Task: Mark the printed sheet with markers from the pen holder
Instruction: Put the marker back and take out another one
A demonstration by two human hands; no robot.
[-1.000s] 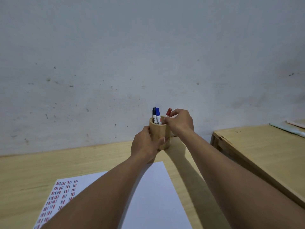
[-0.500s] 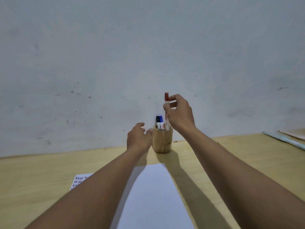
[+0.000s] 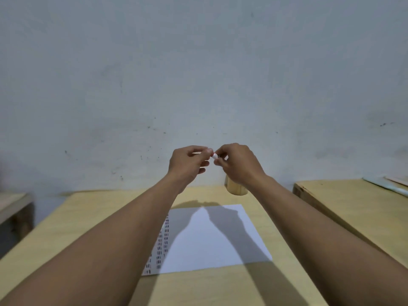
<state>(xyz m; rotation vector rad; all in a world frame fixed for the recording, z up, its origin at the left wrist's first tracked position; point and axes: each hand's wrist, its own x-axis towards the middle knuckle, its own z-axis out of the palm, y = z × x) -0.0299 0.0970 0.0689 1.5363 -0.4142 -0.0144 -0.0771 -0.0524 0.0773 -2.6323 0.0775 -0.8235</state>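
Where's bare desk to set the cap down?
Bare wood left of the sheet, and between sheet and pen holder. Near strip below the sheet is also bare. Both hands, left and right, crowd above the holder.

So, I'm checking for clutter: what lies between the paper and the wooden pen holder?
Only bare table, darkened by the hands' shadow, lies between the paper and pen holder in the head view.

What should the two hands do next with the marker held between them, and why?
Probably pull the hands apart to uncap it. The left hand and right hand meet in the air, both pinching the marker, of which only a small white and red bit shows. The printed sheet lies below; fresh marks cannot be told from its print. The pen holder stands behind the right wrist.
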